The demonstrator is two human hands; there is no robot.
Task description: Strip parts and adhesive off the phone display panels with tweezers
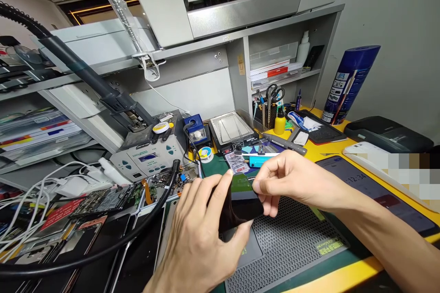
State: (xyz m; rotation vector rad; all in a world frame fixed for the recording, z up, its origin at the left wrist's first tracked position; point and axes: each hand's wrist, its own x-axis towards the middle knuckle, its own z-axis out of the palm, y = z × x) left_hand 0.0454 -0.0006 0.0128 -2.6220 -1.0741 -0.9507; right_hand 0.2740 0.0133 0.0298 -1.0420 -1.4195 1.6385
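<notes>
A glossy black phone-like panel is held tilted above the work mat, with green and pale reflections on its upper part. My left hand grips it from the left, fingers over the far edge and thumb along the near edge. At the panel's right edge, my right hand is closed in a pinch. Whatever lies between those fingertips is too small or hidden to make out. Beneath both hands lies a grey perforated mat. A teal-handled tool rests just beyond my right hand.
A black hose curves across the left side, over several phone parts. Behind stand a grey soldering station, a heating plate and a yellow bottle. On the right lie a large phone and a blue spray can.
</notes>
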